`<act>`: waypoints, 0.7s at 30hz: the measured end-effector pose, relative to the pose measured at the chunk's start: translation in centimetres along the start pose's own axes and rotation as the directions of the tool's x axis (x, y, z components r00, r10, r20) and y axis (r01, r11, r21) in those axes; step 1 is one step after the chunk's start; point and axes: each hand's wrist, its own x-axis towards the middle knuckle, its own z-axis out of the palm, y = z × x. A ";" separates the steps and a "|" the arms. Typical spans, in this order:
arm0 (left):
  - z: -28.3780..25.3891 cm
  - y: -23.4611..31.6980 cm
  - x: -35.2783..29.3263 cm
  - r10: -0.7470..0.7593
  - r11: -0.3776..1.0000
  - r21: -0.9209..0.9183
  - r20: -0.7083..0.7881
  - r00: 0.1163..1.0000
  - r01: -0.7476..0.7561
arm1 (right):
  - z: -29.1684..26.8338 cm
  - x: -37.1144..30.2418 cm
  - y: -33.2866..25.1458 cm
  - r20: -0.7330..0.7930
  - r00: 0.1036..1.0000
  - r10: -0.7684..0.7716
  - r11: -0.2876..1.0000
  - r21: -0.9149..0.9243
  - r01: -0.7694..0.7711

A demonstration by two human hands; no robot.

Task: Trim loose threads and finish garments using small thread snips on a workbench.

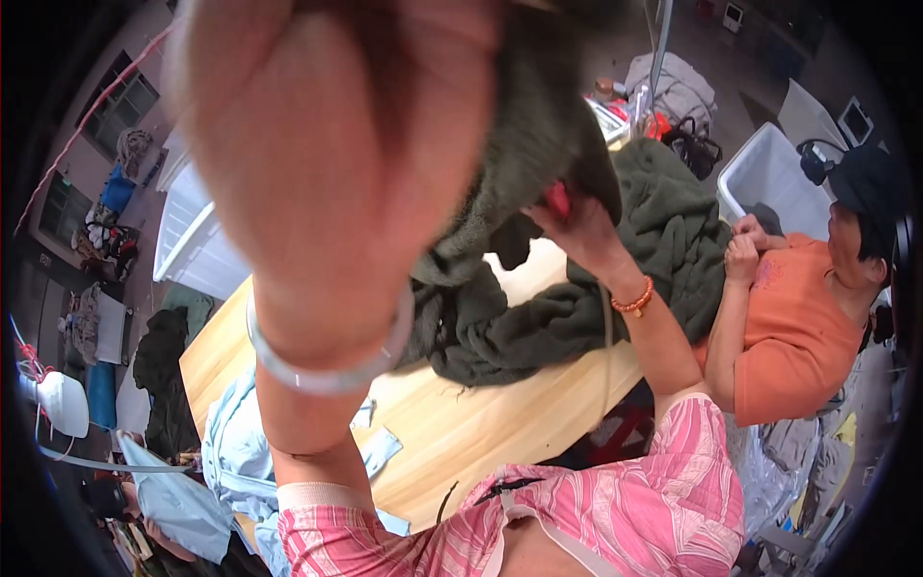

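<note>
My left hand (327, 144), with a pale bangle on the wrist, is raised very close to the camera. It is large and blurred, and its fingertips run out of sight at the top. Dark green fleece cloth (524, 144) stretches up beside this hand, lifted off the table and apparently gripped by it. Lower and to the right, my right hand (591, 236) wears an orange bead bracelet. Its fingers are closed round a small red thing (558, 200), mostly hidden, right against the hanging cloth. More of the green fleece lies bunched on the table beneath and beyond both hands.
The wooden table (461, 423) has light blue cloth (236, 433) at its left end. White plastic bins stand at far left (197, 236) and far right (769, 173). Close on the right is a person in an orange shirt (793, 327). A thin metal pole (661, 48) rises behind.
</note>
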 end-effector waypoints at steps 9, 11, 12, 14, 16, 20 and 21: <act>-11.6 -13.3 -9.6 -0.650 0.703 -0.703 -0.572 0.500 0.108 | 0.1 1.2 5.1 0.312 0.915 0.256 0.957 -0.217 -0.194; -16.4 -16.8 -18.8 -0.620 0.778 -0.538 -0.739 0.263 0.324 | 1.8 -0.9 5.7 0.341 0.909 0.240 0.971 -0.068 -0.230; -19.1 -17.5 -24.0 -0.623 0.763 -0.504 -0.741 0.252 0.406 | 2.9 -1.9 5.9 0.364 0.902 0.232 0.972 -0.048 -0.231; -20.2 -16.6 -33.7 -0.754 0.514 -0.623 -0.656 -0.036 0.589 | 5.2 -4.3 7.9 0.461 0.845 0.271 0.961 -0.071 -0.269; -22.4 -14.8 -43.8 -0.858 0.144 -0.684 -0.447 -0.254 0.715 | 8.0 -6.9 9.0 0.512 0.816 0.268 0.962 -0.092 -0.258; -11.6 -11.1 -49.7 -0.802 0.085 -0.010 -0.594 0.063 0.996 | 10.7 -10.1 9.8 0.587 0.743 0.322 0.944 -0.143 -0.296; -6.8 -10.6 -47.4 -0.842 0.241 0.193 -0.445 0.304 0.951 | 11.0 -11.2 10.8 0.593 0.722 0.356 0.930 -0.152 -0.334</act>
